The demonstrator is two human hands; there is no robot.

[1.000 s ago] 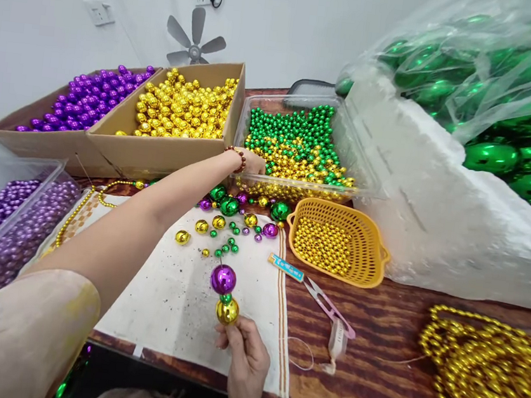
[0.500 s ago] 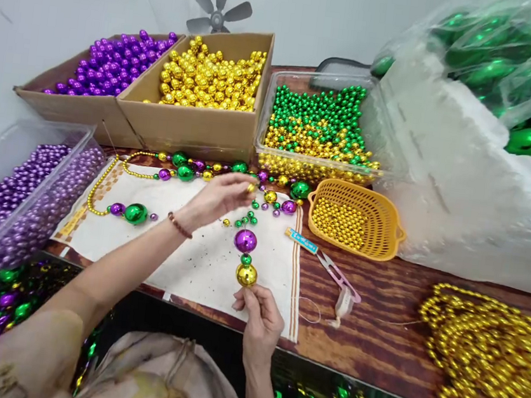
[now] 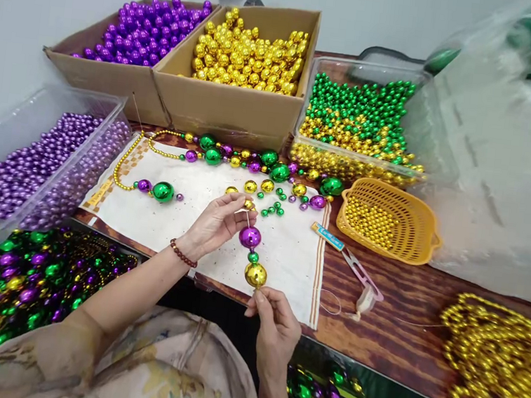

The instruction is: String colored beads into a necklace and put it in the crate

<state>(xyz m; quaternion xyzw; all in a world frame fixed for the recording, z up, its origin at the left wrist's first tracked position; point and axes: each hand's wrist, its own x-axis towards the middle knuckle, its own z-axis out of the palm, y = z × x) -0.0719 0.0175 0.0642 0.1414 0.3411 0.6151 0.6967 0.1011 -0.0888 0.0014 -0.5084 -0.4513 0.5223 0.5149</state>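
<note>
My right hand (image 3: 272, 327) pinches the string just under a short upright run of beads: a large gold bead (image 3: 255, 275), a small green bead (image 3: 253, 257) and a large purple bead (image 3: 250, 237). Above the purple bead, my left hand (image 3: 217, 222) pinches a small gold bead (image 3: 248, 204) at the tip of the string. Both hands hover over a white cloth (image 3: 185, 228) scattered with loose gold, green and purple beads (image 3: 276, 190).
Cardboard boxes of purple (image 3: 141, 31) and gold balls (image 3: 248, 56) stand at the back, beside a clear tub of green and gold beads (image 3: 358, 123). A yellow basket (image 3: 387, 222), snips (image 3: 357, 273), a purple bead tub (image 3: 34, 163) and gold strands (image 3: 500, 366) lie around.
My left hand drew back from the green and gold bead tub with a small gold bead and brought it to the top of the string. The view tilted downward.
</note>
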